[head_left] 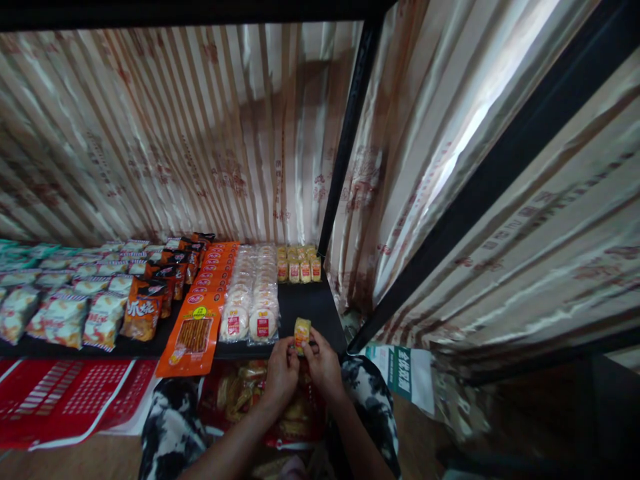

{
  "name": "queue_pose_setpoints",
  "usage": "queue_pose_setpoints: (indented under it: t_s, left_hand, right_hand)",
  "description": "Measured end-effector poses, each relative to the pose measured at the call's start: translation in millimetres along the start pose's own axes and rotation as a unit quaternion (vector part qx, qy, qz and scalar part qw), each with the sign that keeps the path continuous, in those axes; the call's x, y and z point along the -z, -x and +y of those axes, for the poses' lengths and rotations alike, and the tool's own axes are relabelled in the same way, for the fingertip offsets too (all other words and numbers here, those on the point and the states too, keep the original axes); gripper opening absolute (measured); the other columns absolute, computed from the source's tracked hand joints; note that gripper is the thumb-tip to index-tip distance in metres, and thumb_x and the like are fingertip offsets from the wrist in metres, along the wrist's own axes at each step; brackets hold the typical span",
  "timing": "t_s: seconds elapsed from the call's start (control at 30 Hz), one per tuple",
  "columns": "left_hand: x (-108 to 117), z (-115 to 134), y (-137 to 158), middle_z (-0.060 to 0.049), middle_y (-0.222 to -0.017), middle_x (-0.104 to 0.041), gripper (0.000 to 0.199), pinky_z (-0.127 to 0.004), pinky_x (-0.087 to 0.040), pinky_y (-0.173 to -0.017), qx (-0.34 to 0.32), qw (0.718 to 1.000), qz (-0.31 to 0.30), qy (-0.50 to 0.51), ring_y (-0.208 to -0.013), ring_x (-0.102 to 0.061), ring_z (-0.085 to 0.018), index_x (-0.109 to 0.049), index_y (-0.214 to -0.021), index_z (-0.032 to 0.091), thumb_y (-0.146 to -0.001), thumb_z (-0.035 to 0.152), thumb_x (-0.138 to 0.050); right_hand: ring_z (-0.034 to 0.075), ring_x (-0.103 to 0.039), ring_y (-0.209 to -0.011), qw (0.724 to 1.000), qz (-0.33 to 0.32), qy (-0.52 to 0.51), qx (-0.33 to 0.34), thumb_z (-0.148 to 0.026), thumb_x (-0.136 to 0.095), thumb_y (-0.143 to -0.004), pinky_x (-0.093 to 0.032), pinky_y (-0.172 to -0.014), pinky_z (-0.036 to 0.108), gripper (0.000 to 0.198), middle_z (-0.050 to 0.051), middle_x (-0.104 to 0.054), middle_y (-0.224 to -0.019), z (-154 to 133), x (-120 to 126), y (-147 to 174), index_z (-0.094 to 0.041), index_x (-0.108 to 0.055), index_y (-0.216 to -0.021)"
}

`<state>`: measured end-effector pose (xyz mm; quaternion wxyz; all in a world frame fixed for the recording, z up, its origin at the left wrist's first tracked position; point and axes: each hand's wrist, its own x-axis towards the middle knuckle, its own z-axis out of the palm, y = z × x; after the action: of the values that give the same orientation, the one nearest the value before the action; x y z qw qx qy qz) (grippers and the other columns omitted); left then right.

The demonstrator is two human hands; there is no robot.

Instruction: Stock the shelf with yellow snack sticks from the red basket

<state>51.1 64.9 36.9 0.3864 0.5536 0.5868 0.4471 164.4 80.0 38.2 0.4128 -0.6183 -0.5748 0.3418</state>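
Between my two hands is a small yellow snack packet with a red and white label, held upright over the front of the black shelf. My left hand pinches its left side, and my right hand grips its right side. Similar small yellow packets stand in short rows at the shelf's back right corner. Left of them lie two overlapping rows of round white wrapped snacks. Below my hands, a red basket between my knees holds more yellow packets, partly hidden by my arms.
Orange flat snack bags overlap along the black shelf, with orange-black bags and white bags farther left. A red crate sits below. Black posts and striped curtains bound the shelf.
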Motion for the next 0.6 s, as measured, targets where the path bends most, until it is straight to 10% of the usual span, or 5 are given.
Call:
queue_pose_setpoints:
  t_s: [0.6]
  left_hand:
    - [-18,5,-27,-0.016,-0.116,-0.052,0.046,-0.037,-0.043,-0.09,-0.032,0.999,0.033,-0.01,-0.095,-0.056,-0.019,-0.044,-0.116,0.01,-0.071,0.012,-0.041]
  right_hand:
    - [0.016,-0.063,-0.071,0.999,0.038,0.031,0.009,-0.029,-0.043,-0.077,-0.05,-0.07,0.027,0.039,0.007,-0.064,-0.095,6,-12,-40,-0.017,-0.055,-0.113]
